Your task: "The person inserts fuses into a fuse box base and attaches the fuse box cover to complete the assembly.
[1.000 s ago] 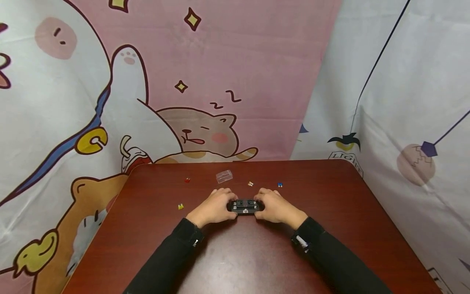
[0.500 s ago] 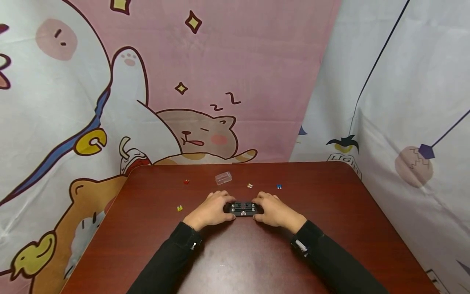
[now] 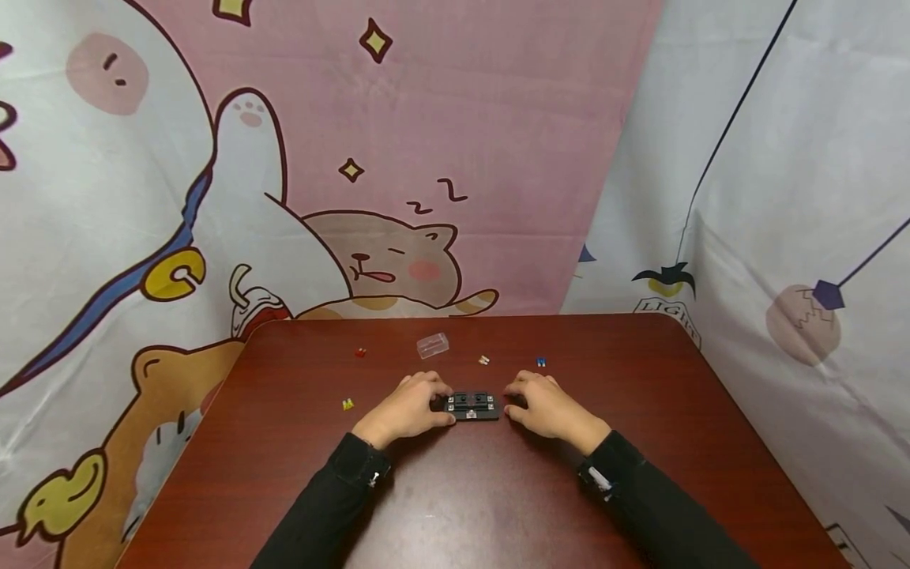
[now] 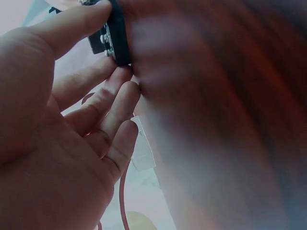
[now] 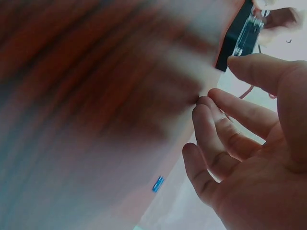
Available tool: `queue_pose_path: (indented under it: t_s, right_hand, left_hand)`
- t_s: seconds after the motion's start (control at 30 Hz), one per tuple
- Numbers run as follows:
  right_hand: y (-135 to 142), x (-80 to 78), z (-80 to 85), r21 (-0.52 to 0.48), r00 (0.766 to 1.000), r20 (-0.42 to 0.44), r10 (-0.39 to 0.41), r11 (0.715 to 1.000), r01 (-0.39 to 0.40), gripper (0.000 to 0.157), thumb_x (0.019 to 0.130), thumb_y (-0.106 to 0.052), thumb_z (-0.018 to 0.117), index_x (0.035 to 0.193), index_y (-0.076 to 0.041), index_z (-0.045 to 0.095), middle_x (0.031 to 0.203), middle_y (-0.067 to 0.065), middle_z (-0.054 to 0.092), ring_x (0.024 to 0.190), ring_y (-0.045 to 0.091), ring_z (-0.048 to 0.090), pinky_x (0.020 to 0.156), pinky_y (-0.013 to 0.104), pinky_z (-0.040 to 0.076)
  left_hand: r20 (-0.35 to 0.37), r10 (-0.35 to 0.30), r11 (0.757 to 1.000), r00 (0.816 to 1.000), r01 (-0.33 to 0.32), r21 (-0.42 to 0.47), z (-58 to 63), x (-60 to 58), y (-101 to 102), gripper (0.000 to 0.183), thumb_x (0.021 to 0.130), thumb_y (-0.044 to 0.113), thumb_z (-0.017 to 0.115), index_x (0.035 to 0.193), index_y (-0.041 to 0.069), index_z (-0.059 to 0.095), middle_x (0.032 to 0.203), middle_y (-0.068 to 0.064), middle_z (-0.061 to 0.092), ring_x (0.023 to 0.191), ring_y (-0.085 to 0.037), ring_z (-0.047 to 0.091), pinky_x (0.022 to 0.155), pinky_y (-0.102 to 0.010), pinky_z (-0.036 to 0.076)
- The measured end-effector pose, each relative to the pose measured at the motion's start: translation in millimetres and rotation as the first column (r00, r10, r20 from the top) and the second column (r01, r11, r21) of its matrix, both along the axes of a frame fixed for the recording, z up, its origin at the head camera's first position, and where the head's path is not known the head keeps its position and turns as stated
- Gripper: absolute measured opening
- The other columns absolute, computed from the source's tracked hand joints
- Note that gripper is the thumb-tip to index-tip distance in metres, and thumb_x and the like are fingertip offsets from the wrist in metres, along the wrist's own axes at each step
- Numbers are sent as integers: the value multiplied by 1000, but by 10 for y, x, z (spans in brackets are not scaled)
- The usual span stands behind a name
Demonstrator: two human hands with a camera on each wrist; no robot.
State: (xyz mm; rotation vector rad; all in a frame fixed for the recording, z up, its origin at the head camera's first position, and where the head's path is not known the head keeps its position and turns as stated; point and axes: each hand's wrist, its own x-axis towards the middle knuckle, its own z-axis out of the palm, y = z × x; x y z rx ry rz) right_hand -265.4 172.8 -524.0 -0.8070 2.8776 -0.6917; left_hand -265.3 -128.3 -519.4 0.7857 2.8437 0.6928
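A black fuse block [image 3: 472,406] with metal screw terminals lies flat on the table, its long side facing me. My left hand [image 3: 404,407] pinches its left end, thumb on the near side and fingers on the far side. In the left wrist view, the thumb [image 4: 72,26] overlaps the block [image 4: 117,36]. Just past the block's right end, my right hand [image 3: 553,407] holds nothing; its fingers are loosely bent with a small gap to the block. Beyond the hands lie small two-pronged blade fuses: yellow [image 3: 347,404], red [image 3: 360,352], white [image 3: 484,359] and blue [image 3: 541,362].
A clear plastic cover [image 3: 432,344] lies behind the block, near the back edge of the brown table [image 3: 455,506]. A cartoon-printed cloth [image 3: 498,118] hangs behind the table and along its sides.
My right hand has let go of the block's right end and moved slightly right. My left hand stays on the left end. The block has shifted a little to the left.
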Motion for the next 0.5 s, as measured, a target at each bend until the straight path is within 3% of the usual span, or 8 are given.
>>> queue_pose_path:
  t_s: [0.27, 0.5]
  right_hand:
    - [225, -161, 123, 20, 991, -43, -124, 992, 125, 26, 98, -26, 73, 117, -10, 79, 116, 7, 71, 112, 31, 69, 97, 55, 56]
    - [508, -470, 372, 37, 970, -64, -236, 970, 239, 24, 97, -21, 72, 114, -5, 78, 117, 17, 73, 109, 37, 69, 94, 60, 56]
  left_hand:
    - [1, 14, 999, 1000, -14, -41, 55, 16, 28, 46, 88, 41, 82, 126, 15, 76, 122, -1, 66, 115, -24, 57, 100, -46, 42]
    - [3, 33, 997, 999, -33, -69, 65, 12, 84, 46, 87, 39, 83, 125, 15, 77, 124, -2, 67, 117, -25, 58, 101, -46, 41]
